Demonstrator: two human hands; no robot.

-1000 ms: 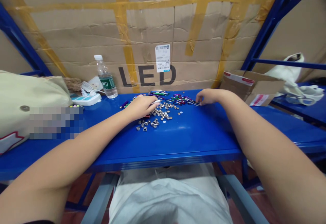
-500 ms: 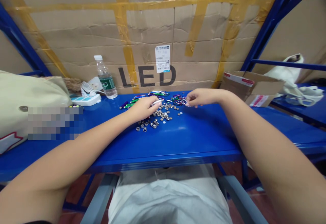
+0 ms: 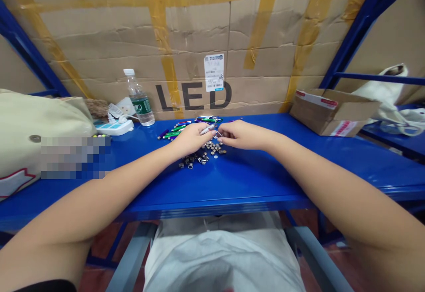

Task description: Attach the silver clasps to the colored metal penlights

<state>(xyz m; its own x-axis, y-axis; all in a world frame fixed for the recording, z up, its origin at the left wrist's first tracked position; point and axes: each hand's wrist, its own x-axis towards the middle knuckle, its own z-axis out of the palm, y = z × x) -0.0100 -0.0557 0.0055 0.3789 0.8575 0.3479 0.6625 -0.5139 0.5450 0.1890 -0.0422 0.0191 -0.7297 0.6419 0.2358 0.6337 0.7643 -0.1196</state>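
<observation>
My left hand (image 3: 194, 139) is closed around a small silver tube (image 3: 208, 129), which pokes out past the thumb toward the right. Close against it, my right hand (image 3: 237, 134) pinches a thin, light-coloured carabiner (image 3: 218, 135) near the tube's end. Whether the two parts touch, I cannot tell. Below the hands lie many button cells (image 3: 215, 148), with a group of dark shiny metal caps (image 3: 199, 160) nearer to me. Behind my left hand is a pile of green, blue and purple metal tubes (image 3: 172, 133). The small coloured carabiners are mostly hidden by my right hand.
On the blue table (image 3: 252, 181), a water bottle (image 3: 141, 101) and a white power strip (image 3: 114, 126) stand at back left, beside a cream bag (image 3: 43, 119). An open cardboard box (image 3: 322, 112) is at right. A large taped carton (image 3: 186, 39) forms the back wall.
My right hand has moved left with the carabiner, from the carabiner pile to the tube in my left hand. My left hand keeps its hold, and the view has shifted slightly.
</observation>
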